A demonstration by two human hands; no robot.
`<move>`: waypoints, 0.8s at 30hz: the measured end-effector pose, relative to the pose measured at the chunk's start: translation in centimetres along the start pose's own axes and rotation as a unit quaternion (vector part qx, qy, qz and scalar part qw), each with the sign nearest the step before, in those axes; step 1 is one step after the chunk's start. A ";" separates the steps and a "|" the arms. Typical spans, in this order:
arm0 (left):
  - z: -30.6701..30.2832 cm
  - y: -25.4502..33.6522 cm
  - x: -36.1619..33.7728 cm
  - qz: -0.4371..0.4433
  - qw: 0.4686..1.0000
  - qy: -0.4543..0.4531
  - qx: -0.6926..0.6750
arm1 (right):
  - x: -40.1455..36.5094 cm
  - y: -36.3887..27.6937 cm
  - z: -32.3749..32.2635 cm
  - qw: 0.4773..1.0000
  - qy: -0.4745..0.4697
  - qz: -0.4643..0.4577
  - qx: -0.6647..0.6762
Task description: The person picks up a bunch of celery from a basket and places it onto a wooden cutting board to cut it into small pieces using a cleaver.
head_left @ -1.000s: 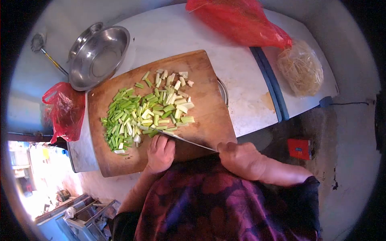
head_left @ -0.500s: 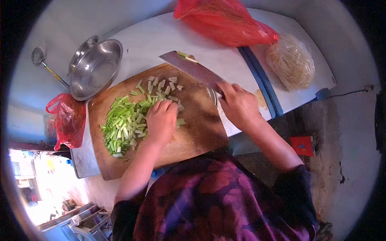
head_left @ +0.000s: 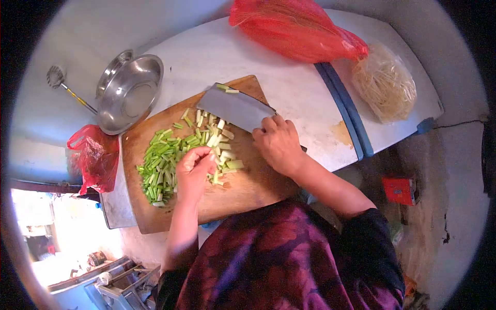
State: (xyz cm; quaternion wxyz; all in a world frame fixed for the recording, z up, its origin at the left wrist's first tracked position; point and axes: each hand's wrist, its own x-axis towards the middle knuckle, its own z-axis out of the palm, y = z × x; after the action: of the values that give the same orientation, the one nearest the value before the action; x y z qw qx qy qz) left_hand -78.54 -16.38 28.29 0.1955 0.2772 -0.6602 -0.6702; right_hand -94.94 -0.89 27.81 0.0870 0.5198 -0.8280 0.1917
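Observation:
My right hand (head_left: 279, 143) grips a cleaver (head_left: 232, 107) whose broad blade lies tilted over the far part of the wooden cutting board (head_left: 258, 178). A few celery pieces (head_left: 227, 89) rest on the blade near its far edge. My left hand (head_left: 195, 169) hovers over the board with thumb and forefinger pinched; whether something small is between them, I cannot make out. Beneath and beside it spreads a pile of chopped celery (head_left: 160, 168), bright green at the left and paler (head_left: 227, 152) at the right.
Two metal bowls (head_left: 135, 95) lean at the back left, near a skimmer with a yellow handle (head_left: 77, 97) and a red plastic bag (head_left: 98, 160). Behind the board lie a larger red bag (head_left: 299, 31), a clear bag of pale strands (head_left: 385, 85) and blue strips (head_left: 343, 111).
The cleaver has come down and left, its blade now turned flatter over the board. My left hand has lifted off the celery, fingers drawn into a pinch.

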 end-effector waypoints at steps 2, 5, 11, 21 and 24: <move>0.1 0.4 -0.9 -0.008 0.999 -0.004 -0.032 | 0.5 -2.3 -1.6 0.991 -0.005 0.015 0.136; 0.4 1.2 -2.0 -0.026 0.993 -0.040 -0.112 | 1.0 -4.1 -1.2 0.824 -0.166 0.084 0.535; -0.7 0.5 -2.5 -0.022 0.991 -0.044 -0.126 | 0.8 -6.2 -1.8 0.821 -0.055 0.083 0.562; -2.1 0.5 -5.0 -0.028 0.995 -0.097 0.006 | -1.9 -8.7 0.4 0.643 -0.220 0.193 0.707; -2.5 1.4 -5.3 0.005 0.991 -0.130 0.010 | -2.2 -9.2 0.3 0.551 -0.240 0.253 0.758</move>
State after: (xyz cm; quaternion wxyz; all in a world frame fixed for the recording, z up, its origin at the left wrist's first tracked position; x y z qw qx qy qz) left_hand -73.04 -15.01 30.34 0.1088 0.1865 -0.6879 -0.6929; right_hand -85.74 -2.70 28.85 -0.5930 0.1890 -0.4630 0.6311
